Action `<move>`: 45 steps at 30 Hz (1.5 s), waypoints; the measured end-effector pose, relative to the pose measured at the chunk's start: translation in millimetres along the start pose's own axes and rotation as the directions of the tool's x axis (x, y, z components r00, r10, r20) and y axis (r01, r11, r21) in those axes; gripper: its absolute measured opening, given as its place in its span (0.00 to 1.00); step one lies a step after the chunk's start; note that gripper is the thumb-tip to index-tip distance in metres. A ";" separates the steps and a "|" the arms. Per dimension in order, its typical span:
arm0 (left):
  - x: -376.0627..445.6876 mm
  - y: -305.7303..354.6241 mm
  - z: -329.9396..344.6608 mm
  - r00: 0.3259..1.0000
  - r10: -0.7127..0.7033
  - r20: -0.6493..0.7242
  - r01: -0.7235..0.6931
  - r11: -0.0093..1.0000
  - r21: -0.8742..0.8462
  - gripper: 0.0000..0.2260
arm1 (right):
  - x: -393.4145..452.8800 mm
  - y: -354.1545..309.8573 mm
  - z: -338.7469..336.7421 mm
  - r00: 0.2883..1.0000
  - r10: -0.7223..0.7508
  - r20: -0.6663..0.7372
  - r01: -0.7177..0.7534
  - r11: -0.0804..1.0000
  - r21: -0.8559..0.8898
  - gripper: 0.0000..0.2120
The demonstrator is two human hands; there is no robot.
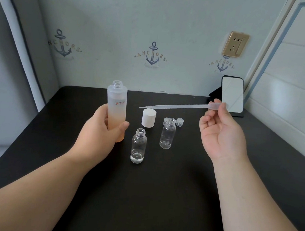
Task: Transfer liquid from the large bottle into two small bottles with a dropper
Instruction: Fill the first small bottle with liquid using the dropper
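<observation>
Two bare forearms reach in from the lower edge of the head view, one from each bottom corner, and nothing is worn on either: no sleeve reaches as far as the part in view, and wrists and fingers carry no band or ring. The left hand (100,128) and the right hand (221,130) are both uncovered, with short, plain fingernails. The forearms are broad and smooth, widening toward the elbows, which lie outside the picture.

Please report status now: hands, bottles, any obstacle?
Left hand grips large bottle, uncapped. Right hand pinches dropper bulb, tip in air. Near small bottle holds little liquid. No obstacle.
</observation>
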State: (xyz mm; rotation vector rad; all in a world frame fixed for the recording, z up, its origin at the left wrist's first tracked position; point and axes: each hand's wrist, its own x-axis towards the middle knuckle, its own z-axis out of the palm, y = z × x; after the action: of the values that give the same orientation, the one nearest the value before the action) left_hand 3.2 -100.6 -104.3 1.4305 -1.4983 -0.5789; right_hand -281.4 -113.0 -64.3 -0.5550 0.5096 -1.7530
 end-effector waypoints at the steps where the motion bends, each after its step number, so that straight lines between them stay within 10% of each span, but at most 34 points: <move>1: 0.5 -0.9 -0.7 1.000 0.000 0.001 0.000 1.000 -0.009 0.18 | 0.2 0.3 0.0 1.000 -0.006 -0.003 0.006 1.000 0.001 0.14; 45: -6.0 0.5 1.3 0.958 0.286 -0.021 -0.265 0.913 0.310 0.25 | -8.2 6.4 7.4 0.986 -0.081 0.144 0.106 0.978 -0.181 0.09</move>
State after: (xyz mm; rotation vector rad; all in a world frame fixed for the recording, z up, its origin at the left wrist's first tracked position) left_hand 0.9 -95.1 -106.3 1.4142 -1.7531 -0.1273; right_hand -270.2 -107.0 -63.1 -0.8384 0.5635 -1.7516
